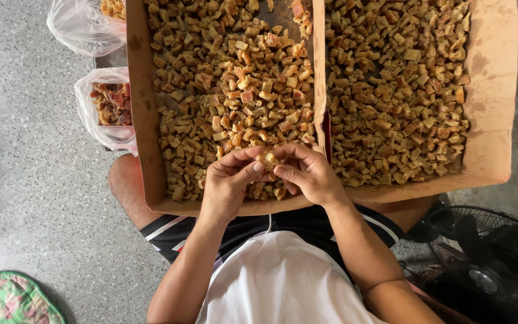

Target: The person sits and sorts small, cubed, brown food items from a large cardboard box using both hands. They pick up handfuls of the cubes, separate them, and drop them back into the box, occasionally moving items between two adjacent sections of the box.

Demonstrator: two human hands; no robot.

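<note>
A small golden-brown chunk (267, 160) sits pinched right between both sets of fingertips, held just above the near edge of the left cardboard tray (145, 120). The left hand (230, 180) has thumb and forefinger closed on it from one side, the right hand (308, 174) closes on it from the other, the two hands pressed together around that one piece. Below them, the tray is heaped with cut brown and tan pieces (229, 84); a second cardboard tray (493, 90) lies alongside to the right, just as full. Both trays rest across the person's lap. To the left, two clear plastic bags (100, 108) hold more pieces on the speckled floor (31, 150). A black fan (487, 264) stands at lower right, a flowered cushion (7, 300) at lower left.
</note>
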